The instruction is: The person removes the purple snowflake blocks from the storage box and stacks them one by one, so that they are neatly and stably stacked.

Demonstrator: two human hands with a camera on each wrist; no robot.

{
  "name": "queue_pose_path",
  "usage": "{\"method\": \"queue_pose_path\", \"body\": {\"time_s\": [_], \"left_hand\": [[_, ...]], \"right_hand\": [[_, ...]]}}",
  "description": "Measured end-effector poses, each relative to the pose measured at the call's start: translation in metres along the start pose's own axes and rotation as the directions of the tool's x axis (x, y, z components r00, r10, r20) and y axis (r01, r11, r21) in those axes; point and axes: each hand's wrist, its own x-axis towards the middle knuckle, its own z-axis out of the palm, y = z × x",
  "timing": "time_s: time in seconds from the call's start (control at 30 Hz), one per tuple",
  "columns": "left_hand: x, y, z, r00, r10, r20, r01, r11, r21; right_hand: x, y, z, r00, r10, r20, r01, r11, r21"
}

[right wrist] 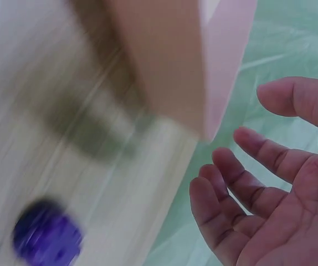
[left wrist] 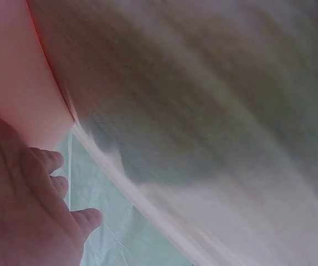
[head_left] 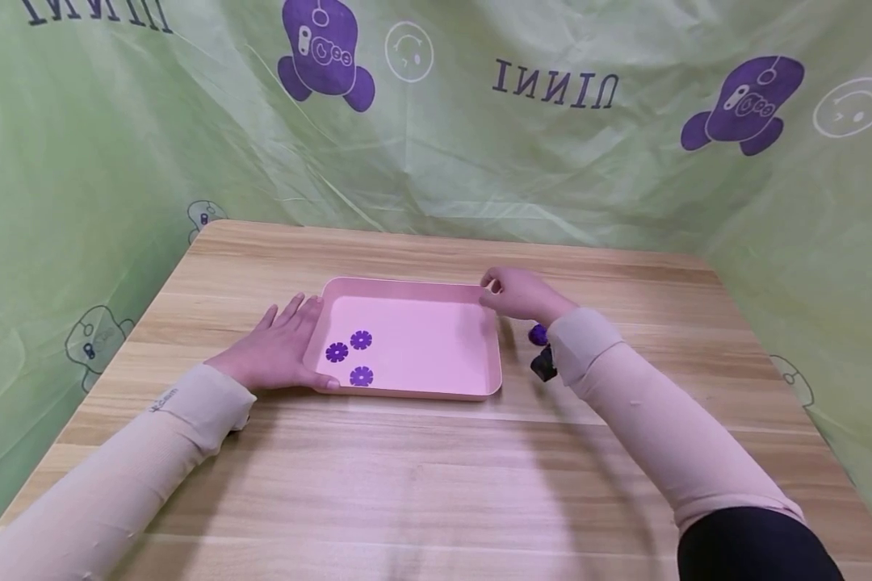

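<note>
A shallow pink tray [head_left: 421, 339] sits on the wooden table, with three purple notched discs [head_left: 361, 340] in its front left part. My left hand [head_left: 279, 343] lies along the tray's left side, fingers stretched out, its thumb at the front left corner. At the back right corner is my right hand [head_left: 519, 293], its fingers loosely bent; in the right wrist view the right hand [right wrist: 281, 188] holds nothing and is apart from the tray wall [right wrist: 164, 61]. Right of the tray lies a dark purple thing [head_left: 538, 334], blurred in the right wrist view.
A small black block [head_left: 543, 365] shows below the right cuff, partly covered by the sleeve. The wooden table [head_left: 407, 484] extends around the tray. Green printed sheeting [head_left: 443, 145] hangs behind the table and at both sides.
</note>
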Motion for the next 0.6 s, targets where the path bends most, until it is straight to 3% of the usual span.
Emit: {"method": "queue_pose_path", "body": {"time_s": [0.23, 0.5, 0.6], "left_hand": [[-0.001, 0.001, -0.001, 1.0, 0.005, -0.001, -0.005, 1.0, 0.001], [-0.002, 0.002, -0.001, 1.0, 0.005, -0.005, -0.005, 1.0, 0.007], [-0.002, 0.002, -0.001, 1.0, 0.0, -0.003, 0.0, 1.0, 0.005]], "right_hand": [[0.015, -0.035, 0.011, 0.997, -0.078, 0.027, 0.078, 0.997, 0.018], [0.032, -0.066, 0.032, 0.988, -0.12, 0.099, 0.116, 0.992, 0.043], [0.038, -0.074, 0.041, 0.983, -0.129, 0.133, 0.116, 0.988, 0.097]]}}
